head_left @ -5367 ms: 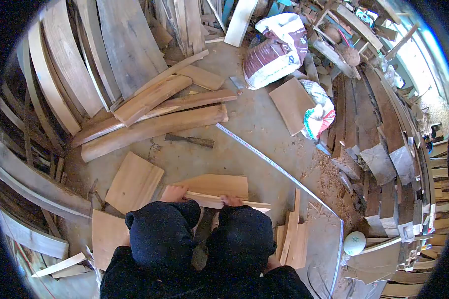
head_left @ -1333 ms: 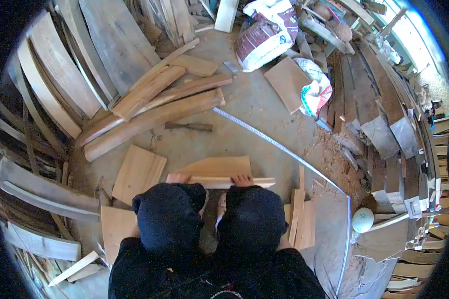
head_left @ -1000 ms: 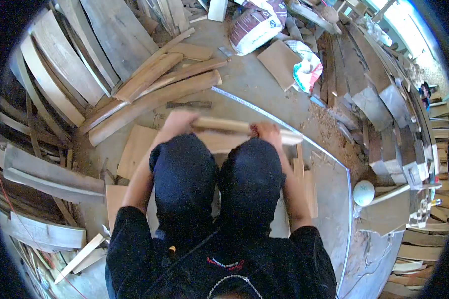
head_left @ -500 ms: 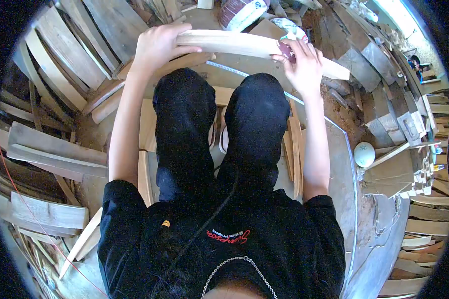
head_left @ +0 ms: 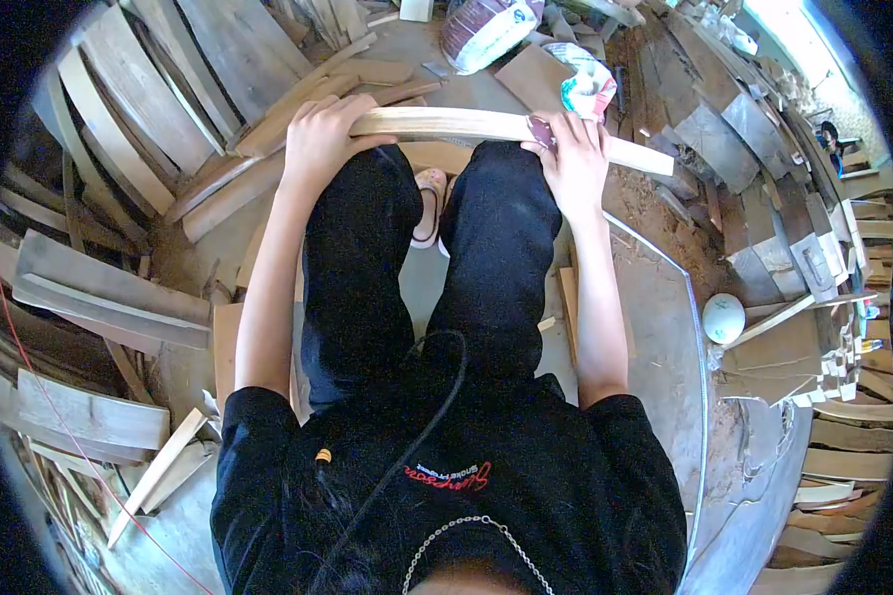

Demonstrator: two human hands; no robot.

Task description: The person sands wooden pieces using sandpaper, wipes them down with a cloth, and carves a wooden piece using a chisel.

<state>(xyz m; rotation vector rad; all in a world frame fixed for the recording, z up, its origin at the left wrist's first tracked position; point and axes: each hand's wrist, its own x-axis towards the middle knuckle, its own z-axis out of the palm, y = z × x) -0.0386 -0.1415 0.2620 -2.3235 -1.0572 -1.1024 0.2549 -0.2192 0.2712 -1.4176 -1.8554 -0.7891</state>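
Note:
A long, pale, slightly curved wooden strip (head_left: 446, 123) lies crosswise at my knees. My left hand (head_left: 319, 144) is closed round its left end. Over the strip's right part, my right hand (head_left: 577, 164) is closed with a dark red piece of sandpaper (head_left: 540, 131) pressed against the wood. Most of the sandpaper is hidden under the fingers. The strip's right end sticks out past my right hand.
Stacked boards (head_left: 114, 79) stand at the upper left, with more timber piled along both sides. A sack (head_left: 486, 35) and a crumpled plastic bag (head_left: 587, 87) lie ahead. A pale round object (head_left: 723, 318) sits right. A red cord (head_left: 79, 446) crosses the lower left.
Both hands and the strip have come down closer to my knees. My right hand with the sandpaper has shifted left. My knees have moved, showing more of my feet.

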